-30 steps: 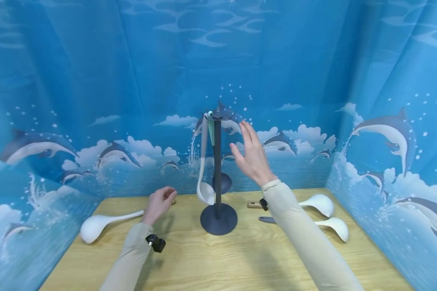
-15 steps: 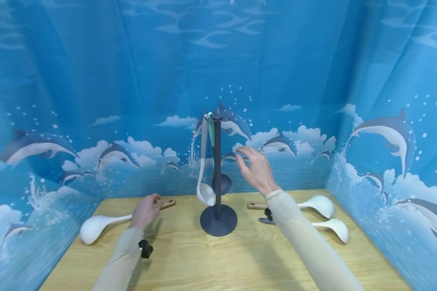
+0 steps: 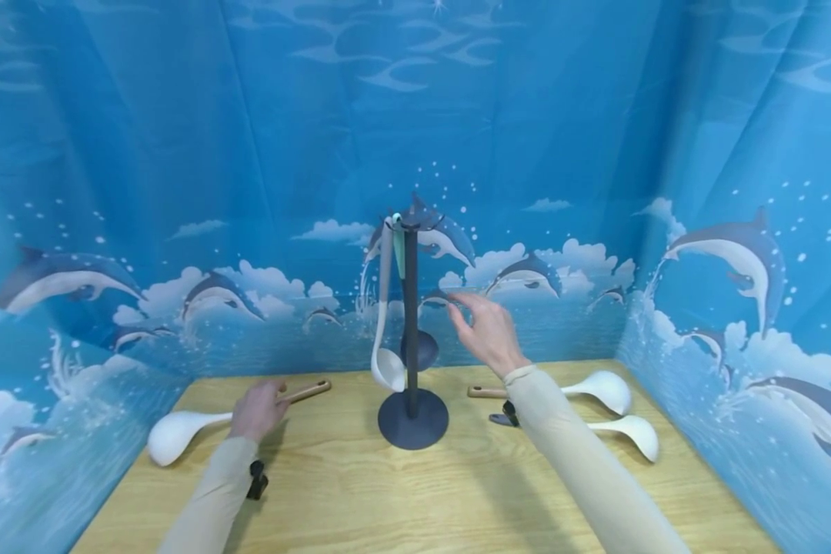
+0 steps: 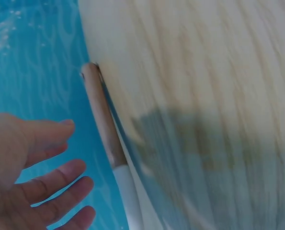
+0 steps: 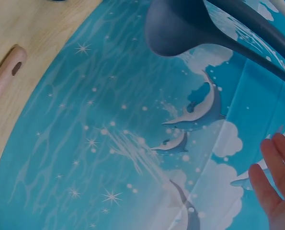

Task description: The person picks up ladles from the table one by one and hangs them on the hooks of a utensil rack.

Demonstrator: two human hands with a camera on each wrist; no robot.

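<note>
On the left lies a white ladle [image 3: 180, 435] with a wooden handle [image 4: 104, 115]. My left hand [image 3: 258, 409] is over its shaft; in the left wrist view the relaxed fingers stand apart from the handle, holding nothing. My right hand [image 3: 488, 331] hovers empty to the right of the black stand [image 3: 412, 323], its fingers loosely bent. From the stand's top hang a white ladle with a grey handle [image 3: 386, 285] and a dark ladle [image 3: 421, 350] with a green handle. The dark bowl [image 5: 180, 28] is close to the camera in the right wrist view.
On the right lie two more white ladles, one with a wooden handle [image 3: 486, 392], the other with a grey handle [image 3: 502, 420], both partly hidden by my right sleeve. A blue dolphin-print curtain [image 3: 526, 115] encloses the wooden table [image 3: 388, 500] at the back and sides.
My left hand has moved left along the lying ladle, uncovering more of its wooden handle. My right hand has come down from beside the stand's top, its fingers now more bent.
</note>
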